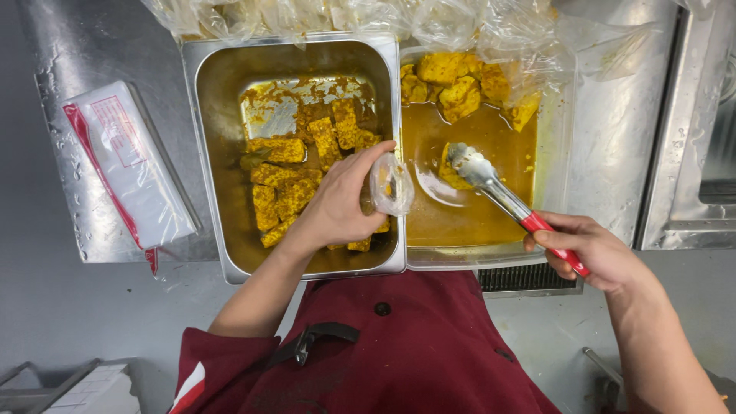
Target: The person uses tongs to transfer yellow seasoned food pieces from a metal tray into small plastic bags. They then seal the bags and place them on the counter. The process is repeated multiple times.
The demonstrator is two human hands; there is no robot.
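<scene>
Head-cam view looking down at a steel worktop [69, 307] w/ two rectangular pans side by side near its far edge. The person wears a dark red chef's jacket [399, 353].

Right hand [590, 249] is closed round the red handles of metal tongs [498, 195], near the front right corner of the right pan [560, 123]. The tongs run on a diagonal, from the hand up and to the left, tips ending mid-pan. The tips are pinched on a yellow marinated chunk [448, 170] that sits in orange-brown liquid. More chunks are piled at the far edge of that pan, partly under clear plastic wrap [491, 31].

Left hand [341, 203] hovers over the left pan [211, 146], close to the shared rim between the two pans. Thumb and fingers hold a small clear plastic bag [391, 184], which hangs over that rim w/ sauce smears inside. Which way its mouth faces can't be told.

Key relation: the gripped chunk lies just right of the bag, almost level with it, w/ only a narrow gap. The tongs' long axis points toward the bag. The left hand is the nearer one to the chunk; the right reaches it only via the tongs.

Left forearm comes up from the lower left, wrist bent right. Right forearm enters from the lower right corner.

Left pan holds flat yellow-brown slabs in its middle and front. A flat pack of bags w/ red trim [126, 165] lies near the left edge of the worktop.
</scene>
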